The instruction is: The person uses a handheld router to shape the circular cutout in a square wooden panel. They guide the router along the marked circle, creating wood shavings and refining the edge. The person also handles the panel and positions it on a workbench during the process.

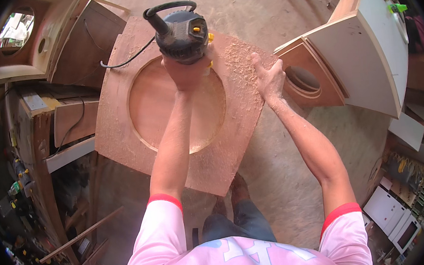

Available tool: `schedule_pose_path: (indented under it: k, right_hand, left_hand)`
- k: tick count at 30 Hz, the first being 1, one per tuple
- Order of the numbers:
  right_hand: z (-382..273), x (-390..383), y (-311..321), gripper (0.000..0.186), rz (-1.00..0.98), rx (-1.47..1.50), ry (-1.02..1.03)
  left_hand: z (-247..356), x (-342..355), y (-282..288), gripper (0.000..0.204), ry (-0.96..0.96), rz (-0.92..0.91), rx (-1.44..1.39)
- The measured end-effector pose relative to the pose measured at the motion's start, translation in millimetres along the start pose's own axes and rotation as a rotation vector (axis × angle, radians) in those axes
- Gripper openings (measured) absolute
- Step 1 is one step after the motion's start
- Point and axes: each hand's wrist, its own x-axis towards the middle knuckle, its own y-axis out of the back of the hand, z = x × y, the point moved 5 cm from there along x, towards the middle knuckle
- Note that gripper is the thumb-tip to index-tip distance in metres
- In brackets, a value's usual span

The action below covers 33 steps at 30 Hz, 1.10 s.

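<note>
My left hand (186, 74) is wrapped round the lower body of a dark router (183, 34) with yellow parts. It stands at the far edge of a large round cut-out (154, 107) in a reddish-brown plywood panel (208, 170). The router's bit and base are mostly hidden by my hand. Gripping the panel's right edge is my right hand (270, 79), thumb up and fingers curled under. Wood shavings (241, 59) lie thick on the panel beside it. Through the ring shows a flat wooden surface; how deep it sits I cannot tell.
A black cord (130, 61) curves off left of the router. Right of the panel stands a white-sided speaker-like cabinet (381, 52) and a wooden piece with a round hole (303, 80). A cluttered workbench (40, 127) runs along the left. My feet are below the panel.
</note>
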Motion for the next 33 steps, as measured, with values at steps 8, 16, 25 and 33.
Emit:
schedule_pose_path:
  k: [8,16,25,33]
  right_hand:
    - [-6,-3,3,0.098,-0.056,0.003,-0.108]
    - [-5,-3,0,0.101,0.029,-0.024,-0.013]
    - [-7,-4,0,0.104,0.019,-0.019,-0.027]
    - [-5,-1,-3,0.103,0.069,-0.005,-0.034]
  left_hand:
    - [4,-13,-13,0.068,0.004,-0.032,-0.015]
    - [14,-26,-17,0.039,-0.025,-0.039,-0.025]
    - [1,-46,-25,0.079,-0.04,-0.036,0.006]
    - [7,-65,-26,0.077,-0.022,-0.055,0.027]
